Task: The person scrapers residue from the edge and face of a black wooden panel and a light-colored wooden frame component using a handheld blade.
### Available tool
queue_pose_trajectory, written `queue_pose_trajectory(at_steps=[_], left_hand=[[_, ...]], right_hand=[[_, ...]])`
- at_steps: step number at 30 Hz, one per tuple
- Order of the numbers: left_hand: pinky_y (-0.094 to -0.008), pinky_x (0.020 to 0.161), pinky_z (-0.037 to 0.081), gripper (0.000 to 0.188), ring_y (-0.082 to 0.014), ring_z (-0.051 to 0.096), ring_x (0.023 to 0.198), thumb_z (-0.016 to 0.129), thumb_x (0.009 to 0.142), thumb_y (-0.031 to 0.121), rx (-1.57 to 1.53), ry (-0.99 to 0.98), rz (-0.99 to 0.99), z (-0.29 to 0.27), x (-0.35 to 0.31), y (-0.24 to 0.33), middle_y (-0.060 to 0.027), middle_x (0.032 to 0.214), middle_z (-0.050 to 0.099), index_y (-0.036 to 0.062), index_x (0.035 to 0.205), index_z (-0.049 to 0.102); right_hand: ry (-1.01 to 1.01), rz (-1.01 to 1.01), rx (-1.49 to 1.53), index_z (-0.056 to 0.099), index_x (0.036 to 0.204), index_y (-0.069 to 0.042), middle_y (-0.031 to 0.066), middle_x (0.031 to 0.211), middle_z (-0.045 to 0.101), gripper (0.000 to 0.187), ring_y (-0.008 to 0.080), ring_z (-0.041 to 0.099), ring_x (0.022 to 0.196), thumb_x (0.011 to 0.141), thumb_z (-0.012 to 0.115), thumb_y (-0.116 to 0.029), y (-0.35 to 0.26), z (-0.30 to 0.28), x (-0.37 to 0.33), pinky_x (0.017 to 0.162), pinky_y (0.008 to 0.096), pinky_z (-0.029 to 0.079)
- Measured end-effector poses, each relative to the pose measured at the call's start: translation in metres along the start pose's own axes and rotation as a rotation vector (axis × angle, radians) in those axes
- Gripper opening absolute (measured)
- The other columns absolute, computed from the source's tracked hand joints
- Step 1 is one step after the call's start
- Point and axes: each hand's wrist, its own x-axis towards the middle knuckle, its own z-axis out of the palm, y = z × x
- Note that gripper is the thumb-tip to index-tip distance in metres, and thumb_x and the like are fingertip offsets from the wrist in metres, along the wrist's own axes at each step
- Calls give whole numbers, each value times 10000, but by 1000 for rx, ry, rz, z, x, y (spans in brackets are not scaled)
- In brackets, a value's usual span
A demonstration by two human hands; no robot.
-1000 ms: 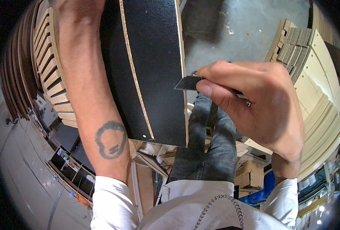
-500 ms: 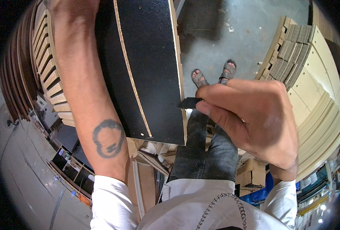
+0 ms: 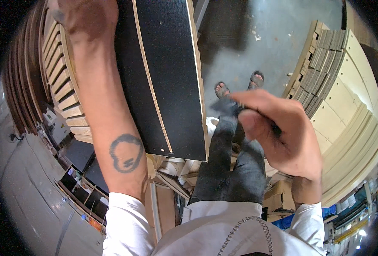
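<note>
A long black board (image 3: 176,77) with a pale raw edge and a narrow wood-coloured groove along its face lies in front of me. At its far left is my left hand (image 3: 89,17); the fingers run out of the picture at the top, so their grip is hidden. To the right of the board, my right hand (image 3: 282,128) is closed in a pinch on a small dark flat piece (image 3: 224,106). Motion blurs that piece, which sits just off the board's right edge, with a gap between them.
Slatted pale wood (image 3: 63,85) stands left of my left forearm, with dark curved panels (image 3: 20,77) beyond. Stacked cream panels (image 3: 342,102) and grey layered sheets (image 3: 321,64) fill the right. Wood offcuts lie below the board's near end, beside a cardboard box (image 3: 280,196).
My right hand has drawn back from the board's edge, taking the dark piece right and slightly up. The board and my left forearm appear shifted a little to the right.
</note>
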Motion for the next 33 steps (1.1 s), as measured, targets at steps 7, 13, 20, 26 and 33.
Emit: queue_pose_trajectory(at_steps=[7,13,20,26,33], left_hand=[[-309,853,480,677,-202,650,961,524,1010,577,-257,-553,-101,-18,10,0,-157,1097,692,-66,1152,682],[-319,830,466,589,-196,634,931,920,708,409,-216,-807,-405,0,14,39,-118,1027,677,-57,1001,710],[-313,793,497,233,-184,650,901,810,881,159,-152,-646,-494,2,10,24,-132,993,701,-7,1019,723],[-241,480,398,372,-90,530,522,736,944,339,-408,-143,-302,23,5,17,-30,620,615,70,705,643],[-273,416,296,664,-108,411,406,590,1040,492,-338,-94,-250,15,0,12,-17,450,450,129,491,501]], right_hand=[[246,-112,160,630,1119,34,16,806,616,190,69,554,711,1082,547,-132,-8,2,31,648,223,459],[336,-21,222,640,1167,25,13,862,655,197,58,602,769,1081,559,-133,-18,-3,50,694,203,494],[505,-109,261,646,1184,29,58,880,700,214,100,658,790,1073,580,-141,-10,9,54,733,238,561],[557,-65,151,650,1112,-26,23,853,670,372,90,627,701,852,870,-176,13,44,11,627,247,537],[315,143,154,624,1038,-38,121,858,675,350,206,679,675,823,877,-148,-19,71,-14,618,319,546]])
